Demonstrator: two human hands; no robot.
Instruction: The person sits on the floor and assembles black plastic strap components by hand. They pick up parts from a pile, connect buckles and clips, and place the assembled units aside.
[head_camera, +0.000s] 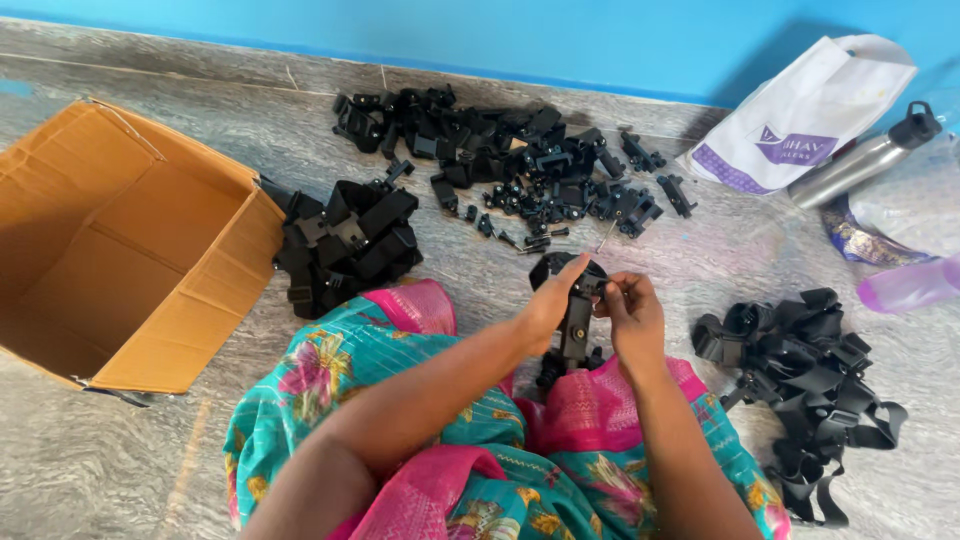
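Both hands, left hand (548, 303) and right hand (630, 312), grip the black bracket (575, 320); better steadied near her lap while fingers seat the small part.

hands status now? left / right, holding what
Left hand: closed on the black plastic mount.
Right hand: fingers pinched at the mount's top; any separate small part cannot be told.

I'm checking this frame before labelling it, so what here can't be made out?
- Black plastic part, head view: both the left hand and right hand cover much of it.
- Pile of small black parts: single pieces too small to tell apart.
- Purple bottle: cut off by the right edge.
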